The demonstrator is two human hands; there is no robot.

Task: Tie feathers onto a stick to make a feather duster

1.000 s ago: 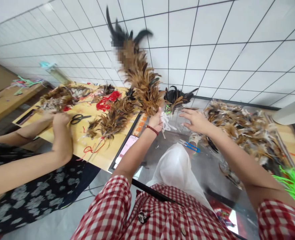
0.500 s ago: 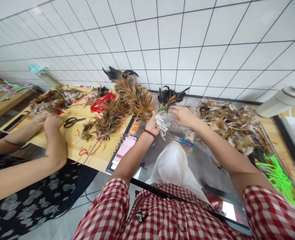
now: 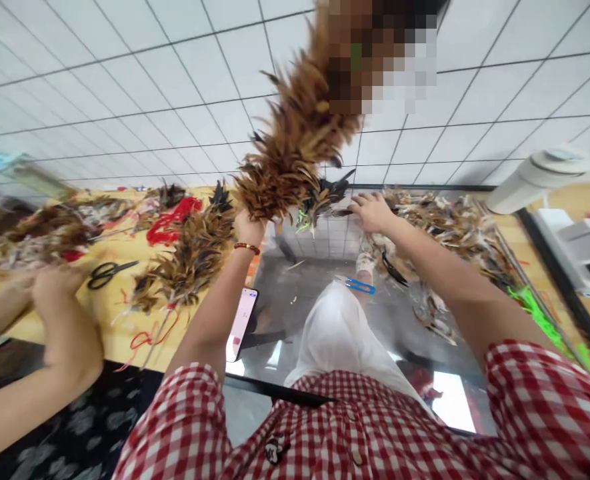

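My left hand (image 3: pixel 251 231) is closed around the lower end of a brown feather duster (image 3: pixel 292 143), raised and tilted up to the right. Its upper part is blurred. Fingers apart, my right hand (image 3: pixel 375 213) is between a small dark feather bundle (image 3: pixel 325 195) and a loose pile of brown and white feathers (image 3: pixel 439 223). A dark feather shows at its fingertips, but I cannot tell whether they touch it. Bright green ties (image 3: pixel 302 220) show at the bundle's base. Blue thread snips (image 3: pixel 357 285) lie on the glass top, below my right hand.
A phone (image 3: pixel 242 323) lies beside my left forearm. Another feather duster (image 3: pixel 189 257), red string (image 3: pixel 172 223) and black scissors (image 3: pixel 107 275) are to the left. A co-worker's hands (image 3: pixel 57 280) are farther left. A white bottle (image 3: pixel 537 180) and green strands (image 3: pixel 535 313) are at right.
My left hand has moved left and lifted the feather duster from leaning left to pointing up and right. The white cords by that hand are out of sight. The view has shifted right.
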